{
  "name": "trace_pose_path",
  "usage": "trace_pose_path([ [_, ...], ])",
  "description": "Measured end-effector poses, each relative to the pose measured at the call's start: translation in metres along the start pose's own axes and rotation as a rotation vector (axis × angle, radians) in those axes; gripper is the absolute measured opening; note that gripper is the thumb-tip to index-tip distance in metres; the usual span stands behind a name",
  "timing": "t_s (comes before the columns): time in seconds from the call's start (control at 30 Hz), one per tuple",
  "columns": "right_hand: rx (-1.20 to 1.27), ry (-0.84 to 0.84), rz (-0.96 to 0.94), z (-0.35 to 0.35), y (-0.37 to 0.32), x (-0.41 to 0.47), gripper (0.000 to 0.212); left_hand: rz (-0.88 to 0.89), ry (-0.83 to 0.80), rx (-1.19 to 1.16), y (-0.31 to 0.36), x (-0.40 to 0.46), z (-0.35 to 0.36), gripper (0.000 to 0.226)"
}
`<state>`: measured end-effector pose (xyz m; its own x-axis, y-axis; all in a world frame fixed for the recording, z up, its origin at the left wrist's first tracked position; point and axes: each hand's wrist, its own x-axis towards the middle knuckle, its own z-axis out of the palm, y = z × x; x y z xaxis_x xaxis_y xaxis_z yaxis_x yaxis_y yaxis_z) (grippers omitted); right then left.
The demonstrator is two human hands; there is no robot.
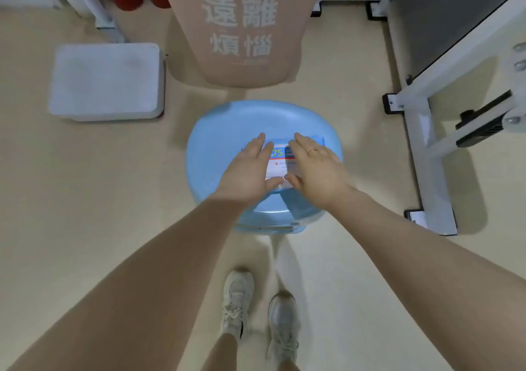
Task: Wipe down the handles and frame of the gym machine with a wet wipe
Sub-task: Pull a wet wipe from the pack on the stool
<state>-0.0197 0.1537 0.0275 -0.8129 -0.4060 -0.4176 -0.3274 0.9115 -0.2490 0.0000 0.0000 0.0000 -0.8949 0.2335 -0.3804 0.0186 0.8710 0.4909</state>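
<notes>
A pack of wet wipes (280,161), white and blue with a red stripe and yellow digits, lies on top of a round light-blue stool (242,120) in the middle of the floor. My left hand (250,168) and my right hand (313,165) are both spread flat over the pack, fingers extended, thumbs touching near its front edge. A ring shows on my right hand. Whether either hand grips the pack cannot be made out. The white frame of the gym machine (421,131) stands at the right with a black panel above it.
A pink-brown punching bag (242,29) with white characters stands behind the stool. A white square box (108,82) sits on the floor at the left, beside a white post (96,12). My two feet in pale sneakers (256,311) stand below the stool.
</notes>
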Motion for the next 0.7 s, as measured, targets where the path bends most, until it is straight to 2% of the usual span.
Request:
trace_pose_path([
  [0.13,0.029,-0.052,0.021,0.017,0.006,0.006,0.066,-0.015,0.042,0.011,-0.012,0.011,0.025,0.074],
  [0.27,-0.027,0.058,0.011,0.020,0.015,0.014,0.052,-0.036,0.187,-0.082,-0.016,0.014,0.035,0.073],
  [0.43,-0.322,0.211,-0.193,0.026,0.020,0.019,0.038,-0.048,0.272,-0.253,-0.021,0.010,0.035,0.074],
  [0.5,-0.395,0.227,-0.241,0.032,0.026,0.015,0.045,-0.045,0.320,-0.301,-0.020,0.006,0.036,0.076],
  [0.57,-0.409,0.268,-0.218,0.030,0.025,0.014,0.043,-0.051,0.273,-0.298,-0.019,0.004,0.037,0.074],
  [0.63,-0.400,0.386,-0.156,0.017,0.017,0.022,0.038,-0.058,0.231,-0.271,-0.020,0.004,0.037,0.076],
  [0.7,-0.277,0.391,-0.054,0.006,0.008,0.031,0.037,-0.073,0.229,-0.301,-0.020,0.003,0.038,0.086],
])
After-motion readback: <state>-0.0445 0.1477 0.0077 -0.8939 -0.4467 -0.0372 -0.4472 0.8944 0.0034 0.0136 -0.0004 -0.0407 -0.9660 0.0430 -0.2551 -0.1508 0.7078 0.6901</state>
